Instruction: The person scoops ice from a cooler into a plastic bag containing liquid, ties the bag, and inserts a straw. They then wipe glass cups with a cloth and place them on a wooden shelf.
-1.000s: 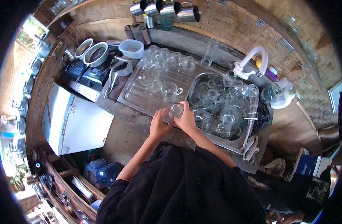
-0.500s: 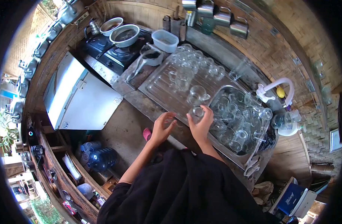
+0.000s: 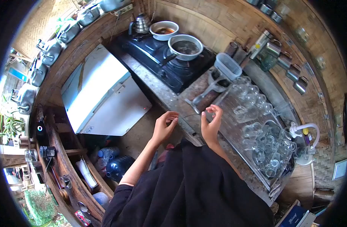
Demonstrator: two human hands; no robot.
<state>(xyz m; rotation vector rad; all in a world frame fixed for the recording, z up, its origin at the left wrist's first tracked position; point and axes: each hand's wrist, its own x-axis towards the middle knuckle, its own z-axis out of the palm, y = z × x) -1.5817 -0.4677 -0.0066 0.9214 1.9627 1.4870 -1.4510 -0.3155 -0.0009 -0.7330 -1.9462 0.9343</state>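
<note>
My left hand [image 3: 164, 128] is raised in front of me above the gap between fridge and counter, its fingers loosely curled and apart from the thumb, with nothing in it. My right hand [image 3: 211, 126] hovers at the near edge of the metal drainboard [image 3: 228, 126], thumb and fingers apart, also without anything. Just beyond it lies a long-handled metal utensil [image 3: 209, 94] by a small metal pot [image 3: 217, 80]. To its right, a clear glass mug [image 3: 253, 130] stands on the drainboard, beside the sink full of glassware [image 3: 272, 151].
A black gas stove [image 3: 158, 56] carries a pan of dark liquid [image 3: 185, 46], a second pan [image 3: 164, 30] and a kettle [image 3: 142, 24]. Rows of glasses [image 3: 251, 92] stand along the back. A white fridge [image 3: 116, 102] is at left; a pale faucet [image 3: 308, 128] rises at right.
My view and body have turned left toward the stove. Both hands have moved along, away from the glass mugs and sink, and stay raised with nothing in them.
</note>
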